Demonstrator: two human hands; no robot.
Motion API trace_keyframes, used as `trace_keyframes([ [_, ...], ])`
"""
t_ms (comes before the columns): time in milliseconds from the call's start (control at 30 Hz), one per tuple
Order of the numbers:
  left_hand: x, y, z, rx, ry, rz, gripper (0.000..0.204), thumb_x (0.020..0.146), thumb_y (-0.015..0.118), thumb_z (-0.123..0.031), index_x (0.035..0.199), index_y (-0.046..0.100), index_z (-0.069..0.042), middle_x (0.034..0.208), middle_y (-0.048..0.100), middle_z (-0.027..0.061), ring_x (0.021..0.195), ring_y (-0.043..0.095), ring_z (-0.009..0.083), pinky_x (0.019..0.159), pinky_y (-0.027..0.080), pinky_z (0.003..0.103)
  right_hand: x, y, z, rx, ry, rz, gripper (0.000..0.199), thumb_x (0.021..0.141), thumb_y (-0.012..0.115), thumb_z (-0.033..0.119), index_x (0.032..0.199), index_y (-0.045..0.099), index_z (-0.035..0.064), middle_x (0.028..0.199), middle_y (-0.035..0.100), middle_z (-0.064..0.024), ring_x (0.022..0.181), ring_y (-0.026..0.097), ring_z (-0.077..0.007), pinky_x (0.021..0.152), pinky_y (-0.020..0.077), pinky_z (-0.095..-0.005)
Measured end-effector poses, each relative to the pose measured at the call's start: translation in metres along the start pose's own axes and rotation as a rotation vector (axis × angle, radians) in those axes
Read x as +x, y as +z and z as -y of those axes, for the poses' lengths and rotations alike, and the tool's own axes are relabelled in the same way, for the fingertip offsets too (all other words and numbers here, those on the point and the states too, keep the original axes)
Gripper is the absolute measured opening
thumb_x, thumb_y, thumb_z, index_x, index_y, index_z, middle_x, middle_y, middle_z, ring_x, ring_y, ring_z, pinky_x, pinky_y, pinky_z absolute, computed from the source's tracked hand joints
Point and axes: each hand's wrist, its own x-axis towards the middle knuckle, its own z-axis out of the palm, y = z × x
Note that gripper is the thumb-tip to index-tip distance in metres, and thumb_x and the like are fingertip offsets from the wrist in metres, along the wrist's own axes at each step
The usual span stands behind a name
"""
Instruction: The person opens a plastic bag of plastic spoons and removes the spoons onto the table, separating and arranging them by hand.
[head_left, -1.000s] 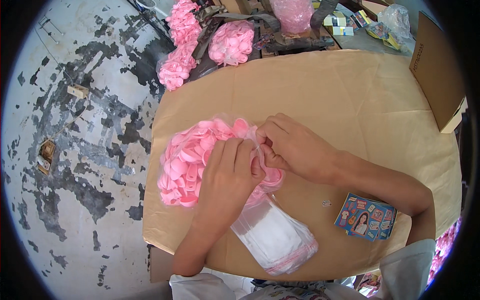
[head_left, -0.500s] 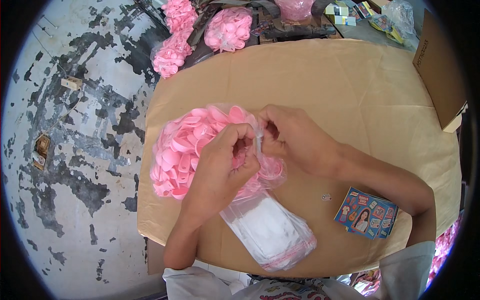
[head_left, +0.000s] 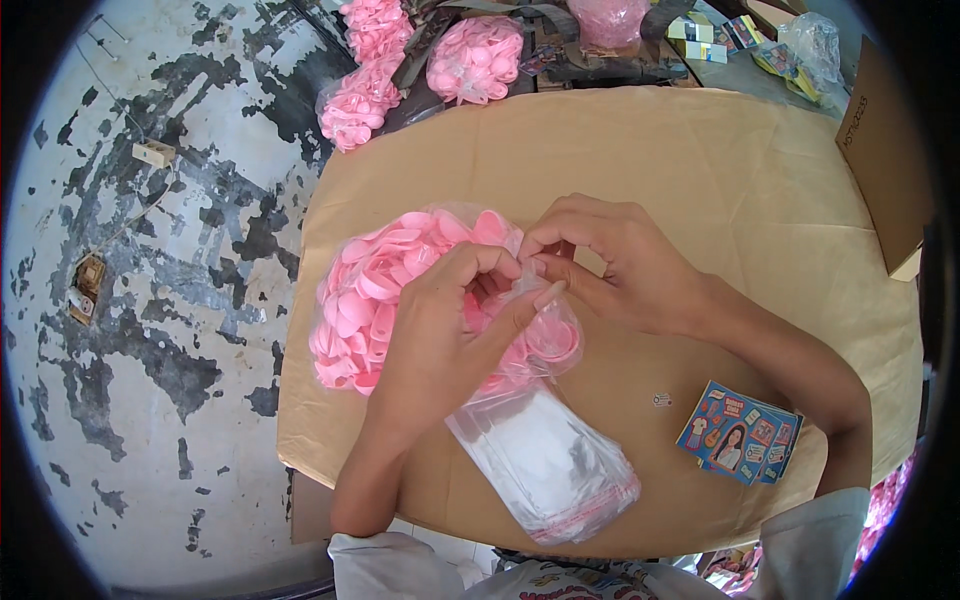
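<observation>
A clear plastic bag (head_left: pixel 375 290) full of pink, rounded, spoon-like plastic pieces lies bulging on the brown paper-covered table. At its gathered right end, my left hand (head_left: pixel 440 330) is closed on the bunched plastic, with its thumb stretched along it. My right hand (head_left: pixel 640 265) pinches the same plastic between thumb and bent forefinger, right beside the left fingertips. What exactly sits between the fingers is partly hidden. Just below the bag lies a stack of flat clear plastic sleeves (head_left: pixel 545 465) with a pinkish strip along the near edge.
Blue illustrated cards (head_left: pixel 740 435) lie stacked near my right forearm, beside a tiny white tag (head_left: pixel 662 400). A brown cardboard box (head_left: pixel 890 160) stands at the right edge. More bags of pink pieces (head_left: pixel 475 60) sit beyond the table (head_left: pixel 640 140).
My right hand's fingers have opened out a little and turned into a pinch on the bag's gathered end. My left thumb has straightened. The view has shifted slightly.
</observation>
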Motion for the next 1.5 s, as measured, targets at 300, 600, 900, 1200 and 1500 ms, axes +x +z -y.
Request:
trace_keyframes([
  [300, 0.003, -0.001, 0.009, -0.444, -0.149, 0.0, 0.016, 0.089, 0.068, 0.007, 0.102, 0.061, 0.001, 0.099, 0.066, 0.0056, 0.093, 0.063, 0.0105, 0.086, 0.054, 0.026, 0.005, -0.014, 0.001, 0.08, 0.014, 0.126, 0.02, 0.09, 0.066, 0.004, 0.109, 0.067, 0.0018, 0.094, 0.069, -0.0116, 0.082, 0.067, -0.0227, 0.069, 0.0545, -0.0362],
  [600, 0.0, 0.006, 0.011, -0.196, 0.087, -0.037, 0.026, 0.083, 0.073, 0.009, 0.098, 0.056, -0.002, 0.095, 0.068, 0.0069, 0.092, 0.07, 0.0148, 0.083, 0.058, 0.028, 0.002, -0.007, 0.011, 0.298, 0.346, 0.09, 0.013, 0.1, 0.059, 0.009, 0.106, 0.065, -0.0013, 0.095, 0.069, -0.0057, 0.087, 0.062, -0.0089, 0.079, 0.0518, -0.0266],
  [900, -0.009, 0.0, -0.015, 0.146, 0.095, -0.164, 0.02, 0.085, 0.072, 0.002, 0.104, 0.067, 0.003, 0.091, 0.071, 0.0086, 0.086, 0.068, 0.0124, 0.081, 0.054, 0.027, 0.008, -0.005, 0.025, 0.1, 0.289, 0.036, 0.014, 0.101, 0.058, 0.008, 0.109, 0.063, -0.0022, 0.094, 0.068, -0.0047, 0.086, 0.061, -0.008, 0.078, 0.0511, -0.0257],
  [1200, -0.001, -0.015, 0.02, -0.305, 0.091, -0.003, 0.012, 0.091, 0.066, -0.004, 0.1, 0.069, 0.004, 0.088, 0.071, 0.0083, 0.083, 0.066, 0.0134, 0.077, 0.052, 0.028, 0.006, -0.006, 0.078, -0.425, 0.306, 0.067, 0.015, 0.093, 0.066, 0.007, 0.105, 0.069, -0.0011, 0.092, 0.072, -0.0126, 0.082, 0.069, -0.0193, 0.073, 0.055, -0.0316],
  [1500, -0.015, -0.024, 0.022, -0.644, 0.074, 0.135, 0.017, 0.098, 0.062, -0.009, 0.108, 0.067, 0.004, 0.099, 0.069, 0.0034, 0.091, 0.063, 0.0082, 0.081, 0.05, 0.024, -0.02, 0.049, 0.093, -0.338, 0.381, -0.266, 0.021, 0.085, 0.072, 0.009, 0.1, 0.069, -0.005, 0.09, 0.07, -0.0221, 0.081, 0.07, -0.0295, 0.072, 0.0563, -0.0368],
])
